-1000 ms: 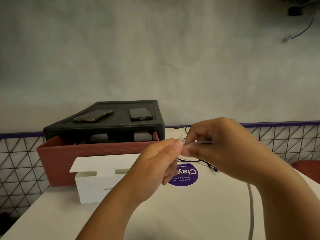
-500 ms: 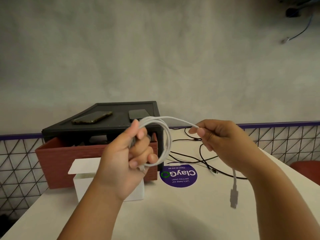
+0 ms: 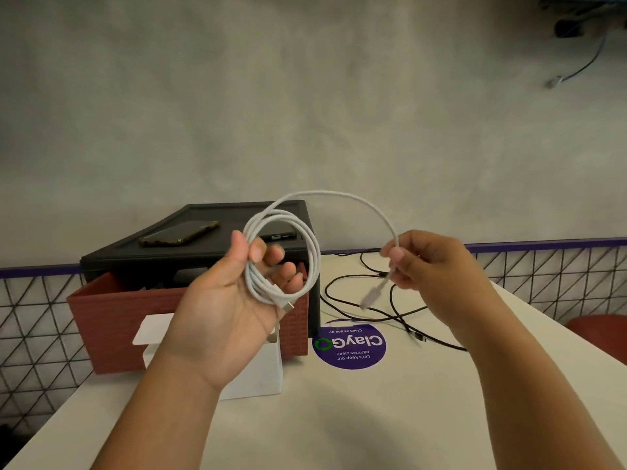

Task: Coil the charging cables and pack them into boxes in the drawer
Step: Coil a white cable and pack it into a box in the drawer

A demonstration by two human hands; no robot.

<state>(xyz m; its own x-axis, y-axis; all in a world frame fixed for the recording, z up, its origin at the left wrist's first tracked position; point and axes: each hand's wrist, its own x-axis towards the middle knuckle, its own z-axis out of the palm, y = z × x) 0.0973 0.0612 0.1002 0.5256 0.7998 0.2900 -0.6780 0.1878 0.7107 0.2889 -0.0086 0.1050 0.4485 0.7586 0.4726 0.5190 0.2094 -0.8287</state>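
Observation:
My left hand [image 3: 237,307] holds several loops of a white charging cable [image 3: 314,252] between thumb and fingers, raised above the table. My right hand [image 3: 431,266] pinches the loose end of the same cable just above its plug [image 3: 371,296], which hangs down. Behind my left hand, a red drawer [image 3: 112,317] stands pulled out of a black cabinet [image 3: 190,252]. A white open box [image 3: 258,371] sits on the table in front of the drawer, partly hidden by my left wrist. Black cables [image 3: 373,313] lie tangled on the table to the right.
Two phones [image 3: 179,232] lie on top of the black cabinet. A round purple sticker [image 3: 349,347] is on the white table [image 3: 339,418]. A wire mesh fence [image 3: 549,276] borders the table's far edges. A red seat [image 3: 600,334] shows at the right.
The coil in my left hand has grown and opened wider. My right hand has slid down the cable towards the plug, and the free tail has become short.

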